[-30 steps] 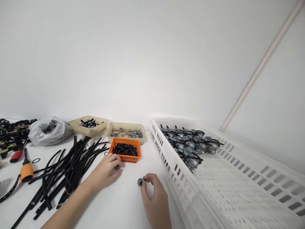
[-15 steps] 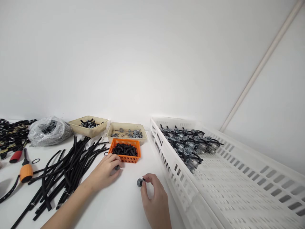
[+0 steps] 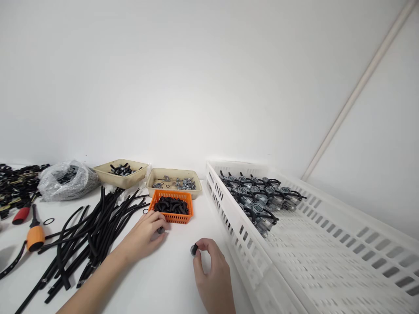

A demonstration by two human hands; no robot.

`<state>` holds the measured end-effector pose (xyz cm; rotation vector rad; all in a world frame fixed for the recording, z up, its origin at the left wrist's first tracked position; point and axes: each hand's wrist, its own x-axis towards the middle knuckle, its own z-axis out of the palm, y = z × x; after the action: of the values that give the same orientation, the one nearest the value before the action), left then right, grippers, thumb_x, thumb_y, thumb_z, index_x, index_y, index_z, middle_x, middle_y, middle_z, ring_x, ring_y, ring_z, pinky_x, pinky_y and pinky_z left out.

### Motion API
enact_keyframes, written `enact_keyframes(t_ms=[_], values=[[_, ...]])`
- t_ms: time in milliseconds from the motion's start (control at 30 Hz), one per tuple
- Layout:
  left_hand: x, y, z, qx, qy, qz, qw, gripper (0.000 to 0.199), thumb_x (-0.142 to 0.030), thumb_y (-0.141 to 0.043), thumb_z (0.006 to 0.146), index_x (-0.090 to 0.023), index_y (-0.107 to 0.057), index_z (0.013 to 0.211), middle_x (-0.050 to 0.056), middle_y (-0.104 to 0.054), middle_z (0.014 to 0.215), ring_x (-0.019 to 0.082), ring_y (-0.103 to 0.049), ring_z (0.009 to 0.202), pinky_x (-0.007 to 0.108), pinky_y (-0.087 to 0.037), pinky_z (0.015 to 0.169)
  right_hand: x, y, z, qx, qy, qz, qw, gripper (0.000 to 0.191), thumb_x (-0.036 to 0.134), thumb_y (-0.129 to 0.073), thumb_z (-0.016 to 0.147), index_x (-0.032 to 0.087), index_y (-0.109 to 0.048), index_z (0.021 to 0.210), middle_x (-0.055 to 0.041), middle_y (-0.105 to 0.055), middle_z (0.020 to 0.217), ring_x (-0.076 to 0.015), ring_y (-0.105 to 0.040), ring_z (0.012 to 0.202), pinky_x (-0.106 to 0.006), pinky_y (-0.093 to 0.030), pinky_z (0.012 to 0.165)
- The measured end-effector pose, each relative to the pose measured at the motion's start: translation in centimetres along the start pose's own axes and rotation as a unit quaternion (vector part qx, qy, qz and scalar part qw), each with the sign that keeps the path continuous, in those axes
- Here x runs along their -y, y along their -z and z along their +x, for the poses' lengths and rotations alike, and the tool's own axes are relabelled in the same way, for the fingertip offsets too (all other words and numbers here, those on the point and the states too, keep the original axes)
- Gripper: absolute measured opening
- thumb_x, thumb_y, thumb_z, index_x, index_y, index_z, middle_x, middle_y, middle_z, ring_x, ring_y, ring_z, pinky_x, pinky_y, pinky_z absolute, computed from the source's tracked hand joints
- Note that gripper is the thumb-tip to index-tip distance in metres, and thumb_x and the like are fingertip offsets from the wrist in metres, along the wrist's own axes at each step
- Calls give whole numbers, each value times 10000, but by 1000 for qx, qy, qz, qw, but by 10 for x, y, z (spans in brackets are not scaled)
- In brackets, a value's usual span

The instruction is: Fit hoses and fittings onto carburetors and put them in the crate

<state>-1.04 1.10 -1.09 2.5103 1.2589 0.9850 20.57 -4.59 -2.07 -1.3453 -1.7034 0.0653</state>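
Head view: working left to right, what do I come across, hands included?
Red-handled tool → clear plastic bag → left hand → small grey-and-black part → right hand → white slotted crate.

The left hand (image 3: 147,235) is showing bare, and the left forearm (image 3: 101,278) is showing bare too, broadening smoothly from a narrower wrist (image 3: 126,256). The right hand (image 3: 214,274) is likewise showing bare, its slim fingers (image 3: 207,243) tapering toward rounded tips.
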Motion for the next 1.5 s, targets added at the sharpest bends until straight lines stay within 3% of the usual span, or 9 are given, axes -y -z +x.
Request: enact_keyframes(t_ms=[667, 1500], values=[[-1, 0, 1, 2, -1, -5, 1000, 175, -113, -515, 833, -231, -616, 913, 48, -622, 1003, 220, -572, 911, 382, -466, 820, -2, -1, 1, 2, -26, 5, 1000, 74, 267, -474, 848, 236, -541, 846, -40, -676, 807, -208, -667, 765, -313, -541, 670], [-1, 0, 0, -1, -5, -7, 1000, 163, -120, -515, 842, -233, -610, 914, 49, -624, 1007, 218, -577, 913, 383, -467, 820, -3, -1, 2, -9, 19, -28, 999, 88, 218, -468, 853, 237, -540, 902, -42, -635, 834, -208, -644, 778, -311, -528, 670]])
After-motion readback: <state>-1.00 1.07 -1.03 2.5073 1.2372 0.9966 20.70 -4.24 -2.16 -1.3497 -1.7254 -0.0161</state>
